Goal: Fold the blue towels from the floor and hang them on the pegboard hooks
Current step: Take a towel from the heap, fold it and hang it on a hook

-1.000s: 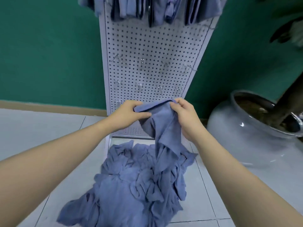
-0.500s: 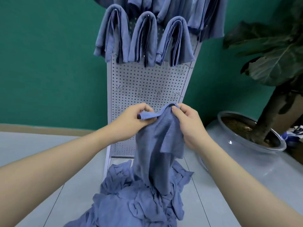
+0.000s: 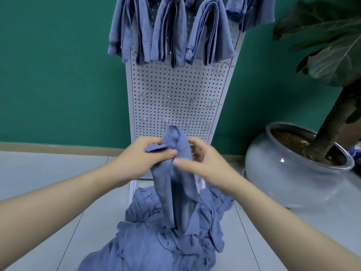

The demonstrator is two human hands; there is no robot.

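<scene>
One blue towel (image 3: 173, 173) is raised from the heap of towels (image 3: 164, 237) on the floor (image 3: 48, 178), held at chest-forward position in front of the pegboard (image 3: 175, 81). The left hand (image 3: 144, 159) pinches the towel's upper edge between thumb and fingers, with a corner projecting leftward over the knuckles. The right hand (image 3: 201, 163) is at the opposite side of the bunched top; its fingers appear loosely spread and motion-blurred, so whether it grips the cloth cannot be told. The elevated hold is judged to let the fabric hang free so edges can be located for folding; the lower end still trails into the heap.

Three folded towels (image 3: 170, 32) hang draped over upper hooks, with further cloth above them. Two rows of empty hooks (image 3: 167, 98) remain below. A potted plant (image 3: 297, 165) stands just right of the pegboard; its leaves overhang that side and could obstruct reaching the right-hand hooks. The heap lies directly at the pegboard base.
</scene>
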